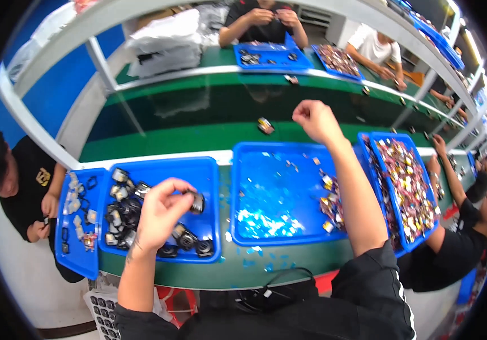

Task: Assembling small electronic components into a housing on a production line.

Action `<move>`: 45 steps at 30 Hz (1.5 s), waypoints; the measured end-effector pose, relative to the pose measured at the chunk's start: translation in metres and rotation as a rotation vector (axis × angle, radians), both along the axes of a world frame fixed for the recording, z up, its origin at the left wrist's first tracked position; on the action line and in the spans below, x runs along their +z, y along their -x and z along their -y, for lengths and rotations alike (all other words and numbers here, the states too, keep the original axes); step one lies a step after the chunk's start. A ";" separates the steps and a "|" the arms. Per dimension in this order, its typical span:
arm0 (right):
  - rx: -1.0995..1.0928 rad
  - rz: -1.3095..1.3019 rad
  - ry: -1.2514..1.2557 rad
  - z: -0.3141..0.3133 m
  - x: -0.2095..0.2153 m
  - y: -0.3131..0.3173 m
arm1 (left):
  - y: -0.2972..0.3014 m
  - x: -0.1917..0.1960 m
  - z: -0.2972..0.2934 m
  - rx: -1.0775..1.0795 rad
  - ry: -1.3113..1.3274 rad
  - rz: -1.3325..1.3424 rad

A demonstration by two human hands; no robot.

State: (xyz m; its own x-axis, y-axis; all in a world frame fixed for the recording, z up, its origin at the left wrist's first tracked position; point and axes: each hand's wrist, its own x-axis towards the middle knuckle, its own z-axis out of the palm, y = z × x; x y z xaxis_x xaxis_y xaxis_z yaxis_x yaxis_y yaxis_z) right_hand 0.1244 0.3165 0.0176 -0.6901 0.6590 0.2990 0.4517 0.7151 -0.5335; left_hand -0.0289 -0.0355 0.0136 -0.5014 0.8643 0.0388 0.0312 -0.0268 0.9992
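Observation:
My left hand is above a blue tray on the left, its thumb and fingers closed on a small black part with a pale edge. Black round-faced parts lie heaped in that tray below the hand. My right hand is stretched out over the green conveyor belt, fingertips pinched together with nothing showing between them. To its left, apart from it, a small black-and-yellow part rests on the belt.
A middle blue tray holds blue film scraps, with small parts at its right. Heaped small parts fill a right-hand tray. Another tray lies far left. Co-workers sit across the belt and at both sides. A white rail borders the belt.

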 end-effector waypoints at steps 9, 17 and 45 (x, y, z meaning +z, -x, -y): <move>0.144 0.210 -0.096 0.098 -0.012 -0.113 | -0.043 -0.024 -0.056 -0.096 -0.005 0.606; 0.001 0.144 -0.064 0.105 -0.025 -0.128 | -0.056 -0.027 -0.049 -0.176 0.007 0.403; 0.169 -0.142 0.099 0.170 -0.027 -0.074 | -0.076 -0.037 -0.051 -0.217 0.022 0.110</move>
